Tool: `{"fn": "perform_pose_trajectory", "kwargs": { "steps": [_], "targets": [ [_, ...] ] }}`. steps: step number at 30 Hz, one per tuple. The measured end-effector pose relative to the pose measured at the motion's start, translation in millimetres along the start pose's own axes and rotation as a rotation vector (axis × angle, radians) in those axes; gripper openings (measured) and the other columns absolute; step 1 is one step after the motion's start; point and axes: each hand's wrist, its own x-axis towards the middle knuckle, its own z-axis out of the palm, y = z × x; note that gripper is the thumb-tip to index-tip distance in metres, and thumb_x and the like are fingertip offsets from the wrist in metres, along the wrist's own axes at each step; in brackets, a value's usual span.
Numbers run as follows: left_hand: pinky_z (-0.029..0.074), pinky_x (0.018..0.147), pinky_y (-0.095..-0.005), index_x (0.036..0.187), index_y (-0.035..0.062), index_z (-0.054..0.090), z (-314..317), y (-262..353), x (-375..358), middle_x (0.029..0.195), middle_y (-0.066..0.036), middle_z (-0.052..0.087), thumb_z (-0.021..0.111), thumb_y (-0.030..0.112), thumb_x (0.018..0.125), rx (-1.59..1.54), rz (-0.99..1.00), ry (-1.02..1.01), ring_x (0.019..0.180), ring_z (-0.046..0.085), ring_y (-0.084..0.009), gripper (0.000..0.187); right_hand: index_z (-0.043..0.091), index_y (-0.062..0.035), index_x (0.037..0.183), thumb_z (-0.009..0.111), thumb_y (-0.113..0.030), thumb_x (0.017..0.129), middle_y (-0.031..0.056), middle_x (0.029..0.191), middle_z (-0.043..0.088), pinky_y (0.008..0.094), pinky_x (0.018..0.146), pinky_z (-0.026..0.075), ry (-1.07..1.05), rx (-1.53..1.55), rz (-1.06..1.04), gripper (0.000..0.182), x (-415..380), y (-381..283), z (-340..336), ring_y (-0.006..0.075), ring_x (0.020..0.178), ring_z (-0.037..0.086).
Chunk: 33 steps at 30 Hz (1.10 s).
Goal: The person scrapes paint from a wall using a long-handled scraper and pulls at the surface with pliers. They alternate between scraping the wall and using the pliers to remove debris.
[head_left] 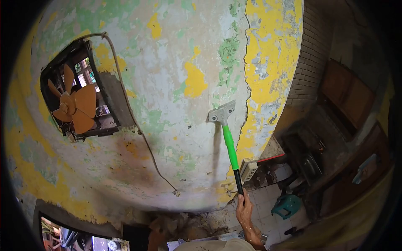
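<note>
The scraper (pixel 227 134) stands near the middle of the frame, its flat metal blade pressed against the peeling wall (pixel 176 75) and its green handle running down to a black end. It looks light and stiff, a long lever best held low on that black end, probably prone to skidding on loose paint. The right hand (pixel 244 211), at lower centre, has its grip closed around the black end. The left hand is out of view. An orange fan (pixel 73 106) sits in an opening at upper left; the dark right side is hard to make out.
</note>
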Motion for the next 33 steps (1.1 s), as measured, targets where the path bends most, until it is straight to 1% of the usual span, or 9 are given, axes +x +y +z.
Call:
{"fn": "perform_pose_trajectory", "kwargs": {
  "steps": [5, 8, 11, 14, 19, 21, 22, 26, 33],
  "targets": [
    [0.06, 0.079, -0.0479, 0.12, 0.0012, 0.075, -12, 7, -50, 0.098, -0.022, 0.075, 0.071, 0.048, 0.099, -0.135, -0.228, -0.07, 0.09, 0.073, -0.0361, 0.052, 0.062, -0.0033, 0.144, 0.053, -0.032, 0.112, 0.014, 0.072, 0.058, 0.0389, 0.06, 0.047, -0.026, 0.005, 0.072, 0.044, -1, 0, 0, 0.0201, 0.064, 0.054],
    [0.059, 0.078, -0.0472, 0.12, 0.0014, 0.075, -21, 20, -41, 0.097, -0.021, 0.074, 0.071, 0.048, 0.099, -0.156, -0.225, -0.059, 0.089, 0.073, -0.0351, 0.051, 0.063, -0.0023, 0.143, 0.051, -0.038, 0.112, 0.013, 0.072, 0.056, 0.0391, 0.061, 0.046, -0.06, 0.071, 0.077, 0.049, 14, 4, 7, 0.0202, 0.065, 0.052],
    [0.058, 0.077, -0.0465, 0.12, 0.0015, 0.075, -25, 27, -33, 0.096, -0.02, 0.073, 0.071, 0.048, 0.099, -0.174, -0.209, -0.049, 0.088, 0.072, -0.0342, 0.051, 0.062, 0.0006, 0.143, 0.052, -0.038, 0.113, 0.0139, 0.075, 0.058, 0.0386, 0.063, 0.047, -0.124, 0.135, 0.077, 0.05, 57, -41, 4, 0.0191, 0.068, 0.053],
    [0.058, 0.076, -0.0458, 0.12, 0.0016, 0.075, -31, 37, -28, 0.095, -0.019, 0.072, 0.07, 0.048, 0.1, -0.193, -0.192, -0.051, 0.087, 0.071, -0.0333, 0.051, 0.061, 0.0041, 0.143, 0.052, -0.035, 0.113, 0.0136, 0.077, 0.06, 0.0371, 0.064, 0.047, -0.183, 0.233, 0.15, 0.05, 54, -53, 10, 0.017, 0.07, 0.053],
    [0.057, 0.075, -0.0446, 0.12, 0.0018, 0.075, -32, 34, -21, 0.094, -0.018, 0.071, 0.07, 0.047, 0.1, -0.202, -0.191, -0.057, 0.085, 0.069, -0.0317, 0.05, 0.061, 0.0047, 0.143, 0.053, -0.031, 0.113, 0.0079, 0.084, 0.065, 0.0356, 0.064, 0.045, -0.102, 0.301, 0.137, 0.047, 33, -39, 31, 0.0147, 0.071, 0.052],
    [0.057, 0.074, -0.0442, 0.12, 0.0019, 0.075, -33, 33, -23, 0.093, -0.017, 0.071, 0.07, 0.047, 0.1, -0.205, -0.195, -0.073, 0.085, 0.069, -0.0311, 0.05, 0.062, 0.0045, 0.142, 0.054, -0.031, 0.113, 0.005, 0.084, 0.063, 0.0348, 0.063, 0.044, -0.078, 0.314, 0.033, 0.046, 67, -68, 30, 0.0129, 0.069, 0.049],
    [0.056, 0.074, -0.0439, 0.12, 0.0019, 0.075, -35, 35, -18, 0.093, -0.017, 0.07, 0.07, 0.047, 0.1, -0.203, -0.18, -0.074, 0.084, 0.069, -0.0308, 0.05, 0.063, 0.0045, 0.14, 0.054, -0.03, 0.113, 0.0024, 0.079, 0.058, 0.0332, 0.061, 0.042, -0.141, 0.41, 0.101, 0.045, 79, -83, 26, 0.0111, 0.067, 0.047],
    [0.056, 0.073, -0.043, 0.12, 0.0021, 0.075, -38, 35, -12, 0.092, -0.016, 0.069, 0.07, 0.047, 0.1, -0.208, -0.183, -0.077, 0.083, 0.067, -0.0295, 0.05, 0.063, 0.0037, 0.14, 0.053, -0.034, 0.114, -0.002, 0.074, 0.051, 0.031, 0.058, 0.039, -0.171, 0.407, 0.193, 0.047, 40, -46, 20, 0.0091, 0.065, 0.046],
    [0.054, 0.071, -0.0414, 0.12, 0.0023, 0.075, -42, 40, -3, 0.09, -0.014, 0.068, 0.07, 0.047, 0.101, -0.216, -0.181, -0.103, 0.081, 0.065, -0.0274, 0.049, 0.064, 0.0036, 0.139, 0.054, -0.038, 0.113, -0.0009, 0.073, 0.05, 0.0307, 0.059, 0.04, -0.151, 0.371, 0.109, 0.049, 96, -124, -3, 0.0097, 0.066, 0.045]
  ]
}}
